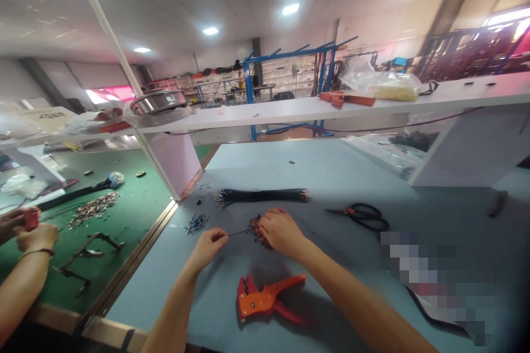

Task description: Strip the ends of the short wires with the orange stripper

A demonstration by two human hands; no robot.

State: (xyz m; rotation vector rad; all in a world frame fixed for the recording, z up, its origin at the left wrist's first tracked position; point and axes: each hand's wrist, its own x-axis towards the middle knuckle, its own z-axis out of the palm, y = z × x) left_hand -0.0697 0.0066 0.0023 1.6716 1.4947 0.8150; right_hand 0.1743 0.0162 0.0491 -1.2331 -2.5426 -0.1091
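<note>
An orange-and-red wire stripper (259, 302) lies on the near side of the pile of copper-coloured pieces (255, 227), on the blue-grey tabletop (327, 162). Left hand (210, 248): positioned left of the pile, fingers pinched closed on one end of a thin dark wire (238, 233), which extends to the pile. Right hand (284, 230): covers the right part of the pile, fingers bent downward; whether they grip anything cannot be determined. A small heap of blue pieces (195, 224) lies left of the pile. Dark-handled scissors (366, 215) lie right of it, well apart. A bundle of black wires (263, 195) lies just beyond it; farther beyond, a white shelf (248, 117).
</note>
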